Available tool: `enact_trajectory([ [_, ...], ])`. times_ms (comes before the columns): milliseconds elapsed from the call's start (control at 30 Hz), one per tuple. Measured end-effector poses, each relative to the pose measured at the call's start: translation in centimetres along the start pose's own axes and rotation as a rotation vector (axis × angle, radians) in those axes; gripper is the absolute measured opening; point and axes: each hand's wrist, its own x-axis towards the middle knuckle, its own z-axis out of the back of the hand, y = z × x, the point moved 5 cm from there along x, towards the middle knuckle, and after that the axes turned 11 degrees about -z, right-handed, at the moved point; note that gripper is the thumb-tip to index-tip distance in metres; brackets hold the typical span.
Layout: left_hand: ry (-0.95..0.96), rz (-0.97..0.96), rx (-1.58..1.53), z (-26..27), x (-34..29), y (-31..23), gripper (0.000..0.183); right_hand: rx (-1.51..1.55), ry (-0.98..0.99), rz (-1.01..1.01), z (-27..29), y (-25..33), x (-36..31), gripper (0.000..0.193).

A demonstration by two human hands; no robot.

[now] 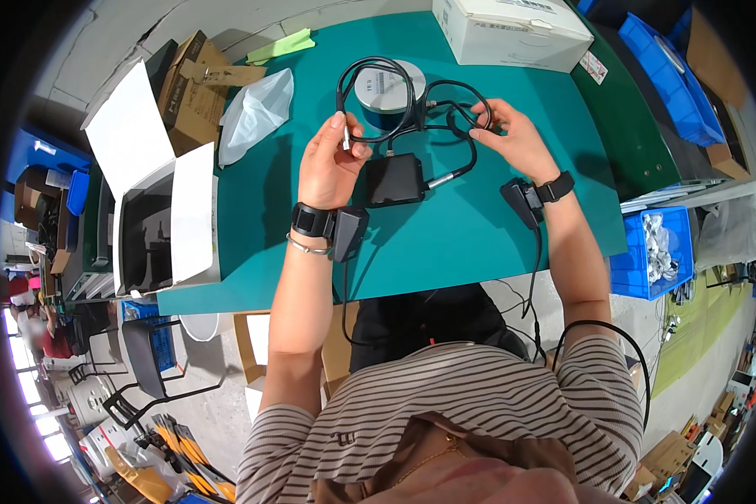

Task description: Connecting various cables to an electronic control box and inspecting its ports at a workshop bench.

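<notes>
My left hand point(332, 160) pinches the end of a black cable point(342, 84) just behind its silver metal connector point(346, 141). The cable loops up over a round silver-topped device point(388, 86) standing on the green table point(470, 244). My right hand point(514, 139) grips another coil of black cable point(462, 84) between thumb and fingers. Between the hands lies a flat black box point(395, 180), with a silver plug point(442, 180) joined to its right side and a cable at its top. Both wrists carry black strapped devices.
An open white carton point(195, 218) with a dark inside stands at the left, near a plastic bag point(256, 116) and a brown cardboard box point(195, 92). A closed white box point(512, 34) sits at the back. Blue bins point(652, 252) flank the table's right side.
</notes>
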Motion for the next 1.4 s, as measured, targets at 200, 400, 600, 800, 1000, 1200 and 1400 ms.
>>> enact_trajectory([
  [200, -0.045, 0.020, 0.035, 0.5, 0.1, 0.2, 0.023, -0.169, -0.173, -0.024, 0.8, -0.3, 0.1, 0.022],
  [400, -0.030, 0.046, 0.072, 0.4, -0.1, 0.0, 0.022, -0.507, -0.521, 0.362, 0.9, 1.4, -0.7, 0.023],
  [600, -0.007, 0.028, 0.046, -0.2, -0.2, -0.3, 0.021, -0.522, -0.482, -0.201, 2.5, -1.2, -0.1, 0.044],
  [800, -0.003, 0.021, 0.058, -0.4, -0.2, -0.6, 0.022, -0.176, -0.325, -0.141, 1.9, -1.6, 0.7, 0.037],
  [1000, 0.069, -0.009, 0.023, -0.4, -0.1, -0.6, 0.023, 0.001, -0.419, 0.043, 2.4, -0.7, 0.4, 0.037],
  [1200, 0.029, 0.018, 0.026, 0.3, 0.0, -0.4, 0.023, 0.001, -0.530, 0.238, 2.7, 0.5, 0.0, 0.036],
  [1400, 0.093, 0.006, 0.150, 0.3, 0.1, -0.3, 0.022, 0.253, -0.426, 0.216, 3.3, -0.4, 0.3, 0.027],
])
